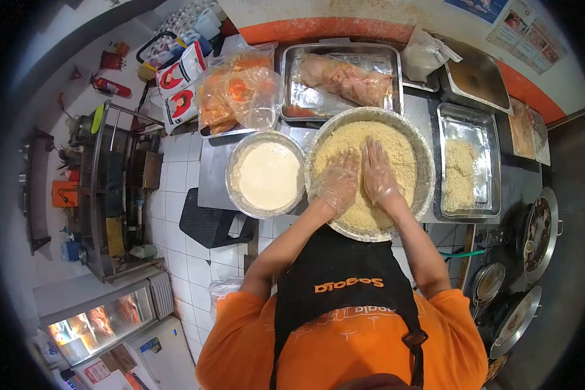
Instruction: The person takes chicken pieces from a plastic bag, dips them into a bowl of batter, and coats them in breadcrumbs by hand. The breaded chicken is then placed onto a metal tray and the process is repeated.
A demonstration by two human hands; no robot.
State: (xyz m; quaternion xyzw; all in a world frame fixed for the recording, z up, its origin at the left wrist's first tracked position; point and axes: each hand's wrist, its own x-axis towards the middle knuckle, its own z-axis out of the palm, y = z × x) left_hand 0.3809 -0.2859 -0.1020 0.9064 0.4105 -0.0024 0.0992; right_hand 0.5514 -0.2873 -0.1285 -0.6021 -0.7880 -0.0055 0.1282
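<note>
Both hands wear clear plastic gloves and rest in a large round metal basin (425, 162) filled with pale yellow crumbs (370, 218). My left hand (339, 181) lies on the crumbs at the left, its fingers stretched forward and partly coated. Beside it, my right hand (378, 170) lies palm down with fingers extended near the basin's middle. Neither hand visibly grips anything; whether something lies under the palms is hidden. Left of the basin stands a metal bowl (231, 185) of creamy pale batter (266, 175).
Behind the basin, a steel tray (289, 65) holds raw meat (348, 78). Plastic-bagged orange food (237, 91) is at back left. Another tray (491, 188) with crumbs stands at right. Large pans (543, 234) sit far right; a black stool (208, 218) is below the table's left side.
</note>
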